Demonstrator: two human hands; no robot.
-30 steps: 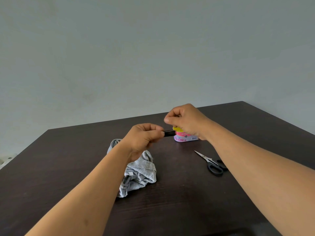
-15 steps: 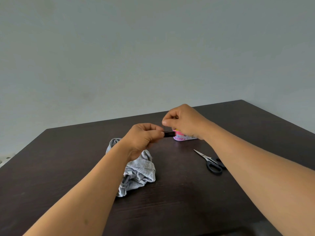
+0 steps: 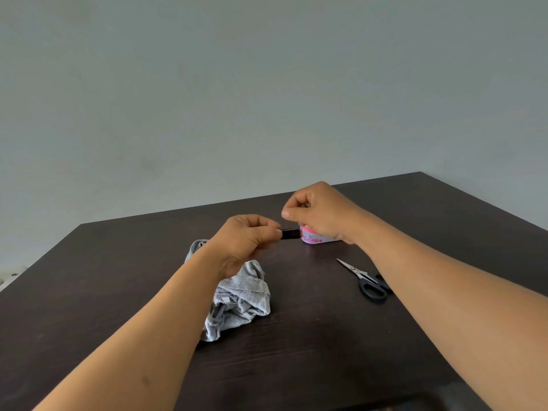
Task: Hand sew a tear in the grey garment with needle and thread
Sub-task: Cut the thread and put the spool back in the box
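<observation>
Left hand [image 3: 246, 241] pinches black spool [image 3: 290, 233]; right hand [image 3: 317, 212] lifted slightly, fingertips pinched, thread unseen; likely unwinding; grey garment [image 3: 240, 298] untouched.
</observation>
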